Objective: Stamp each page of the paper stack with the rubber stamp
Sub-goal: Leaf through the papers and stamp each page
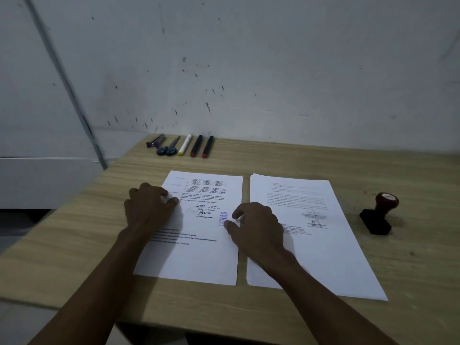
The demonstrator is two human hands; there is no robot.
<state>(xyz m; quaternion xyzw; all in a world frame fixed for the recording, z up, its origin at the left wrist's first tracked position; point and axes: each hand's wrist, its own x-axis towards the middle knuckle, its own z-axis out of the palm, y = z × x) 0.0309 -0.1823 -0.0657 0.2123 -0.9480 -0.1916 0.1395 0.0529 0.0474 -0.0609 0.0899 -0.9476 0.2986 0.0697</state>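
Observation:
Two sets of printed pages lie side by side on the wooden table (273,153). The left page (199,255) carries a purple stamp mark (223,219) near its right edge. The right paper stack (323,257) shows printed text and a signature. My left hand (146,207) rests on the left edge of the left page, fingers loosely bent. My right hand (256,227) lies across the gap between the two, fingertips touching the left page beside the stamp mark. The rubber stamp (379,212), black base and dark red knob, stands alone on the table right of the stack.
A row of stationery lies at the table's back edge: a small tool (155,141), blue-handled scissors (169,146), a white marker (185,144) and two black markers (202,146). A grey wall rises right behind the table. The table's left edge drops to the floor.

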